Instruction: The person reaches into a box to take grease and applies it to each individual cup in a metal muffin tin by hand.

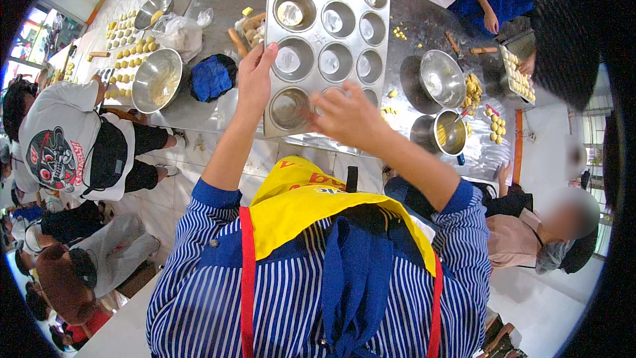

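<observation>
A metal muffin tin (318, 39) with rows of round cups is tilted up above the steel table. My left hand (257, 72) grips its left edge, thumb on the rim. Over the lower cups is my right hand (345, 114), blurred, its fingers bent and partly spread. Its fingertips reach toward a bottom-row cup; whether they touch the metal cannot be told. Several cups have pale, whitish patches at the bottom. Small yellow pieces (392, 110), which look like butter or dough, lie on the table just right of the tin.
On the steel table (218, 0) are a large metal bowl (157, 81), a blue cloth (210, 78), a plastic bag (181, 35) and rolling pins. Another metal bowl (442, 78) and a pot with yellow contents (449, 133) stand right. Dough balls (497, 128) lie beyond. Several people stand around.
</observation>
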`<state>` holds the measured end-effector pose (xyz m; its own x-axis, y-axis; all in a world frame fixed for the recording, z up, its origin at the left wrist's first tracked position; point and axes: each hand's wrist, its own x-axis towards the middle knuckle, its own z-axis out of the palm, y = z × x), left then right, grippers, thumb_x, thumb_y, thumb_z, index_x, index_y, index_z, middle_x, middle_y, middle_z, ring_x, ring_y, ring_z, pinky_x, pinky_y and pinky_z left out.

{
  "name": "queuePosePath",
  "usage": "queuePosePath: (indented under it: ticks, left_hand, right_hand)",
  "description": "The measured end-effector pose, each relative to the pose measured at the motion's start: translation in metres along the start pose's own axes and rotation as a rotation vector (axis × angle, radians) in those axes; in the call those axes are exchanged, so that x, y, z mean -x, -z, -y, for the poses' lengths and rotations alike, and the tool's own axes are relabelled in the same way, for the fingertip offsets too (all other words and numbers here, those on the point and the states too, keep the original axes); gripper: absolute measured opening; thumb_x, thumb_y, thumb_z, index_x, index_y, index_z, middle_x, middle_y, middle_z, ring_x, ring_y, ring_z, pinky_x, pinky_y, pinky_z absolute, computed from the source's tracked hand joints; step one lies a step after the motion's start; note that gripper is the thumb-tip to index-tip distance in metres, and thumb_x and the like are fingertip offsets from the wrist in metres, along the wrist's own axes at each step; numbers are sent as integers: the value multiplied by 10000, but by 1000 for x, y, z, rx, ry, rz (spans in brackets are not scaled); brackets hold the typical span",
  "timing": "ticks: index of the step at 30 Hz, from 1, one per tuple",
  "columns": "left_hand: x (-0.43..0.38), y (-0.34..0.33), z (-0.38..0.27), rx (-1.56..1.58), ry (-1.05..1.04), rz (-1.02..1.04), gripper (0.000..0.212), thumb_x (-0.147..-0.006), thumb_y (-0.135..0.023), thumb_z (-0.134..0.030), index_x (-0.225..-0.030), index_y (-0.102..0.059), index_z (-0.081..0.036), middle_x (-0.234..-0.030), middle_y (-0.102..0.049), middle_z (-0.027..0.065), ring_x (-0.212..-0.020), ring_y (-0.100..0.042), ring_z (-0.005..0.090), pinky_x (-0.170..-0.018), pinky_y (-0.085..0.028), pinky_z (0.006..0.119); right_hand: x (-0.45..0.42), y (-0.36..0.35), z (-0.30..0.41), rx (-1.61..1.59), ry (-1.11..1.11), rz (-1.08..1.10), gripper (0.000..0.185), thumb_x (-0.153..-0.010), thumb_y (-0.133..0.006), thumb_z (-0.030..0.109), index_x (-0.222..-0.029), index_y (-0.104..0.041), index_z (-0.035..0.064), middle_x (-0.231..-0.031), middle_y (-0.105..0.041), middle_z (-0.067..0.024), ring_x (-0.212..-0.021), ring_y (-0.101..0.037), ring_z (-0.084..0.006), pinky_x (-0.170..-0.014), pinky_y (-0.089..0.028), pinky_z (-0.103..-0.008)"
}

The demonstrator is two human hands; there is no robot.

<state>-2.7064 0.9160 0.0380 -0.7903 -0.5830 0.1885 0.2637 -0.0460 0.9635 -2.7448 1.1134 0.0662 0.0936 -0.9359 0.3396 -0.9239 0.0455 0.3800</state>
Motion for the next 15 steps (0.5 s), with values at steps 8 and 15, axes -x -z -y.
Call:
queuePosePath:
  ticks: [8, 15]
  left_hand:
    - [0, -1, -7, -73, 34, 45, 279, -930, -528, -250, -961, -628, 8, -826, -558, -34, -774, -452, 59, -703, -368, 212]
    - [-8, -10, -4, 13, 26, 25, 286, -932, -529, -246, -1019, -611, 14, -895, -574, -22, -815, -469, 60, -743, -381, 211]
  right_hand:
    - [-11, 4, -23, -23, -25, -40, 201, -784, -606, 422, -882, -663, 256, -964, -522, 16, -887, -483, -121, -788, -358, -389]
    - [-21, 2, -20, -78, -93, -47, 233, -739, -637, 432, -876, -669, 247, -907, -500, 15, -833, -496, -142, -728, -381, -407]
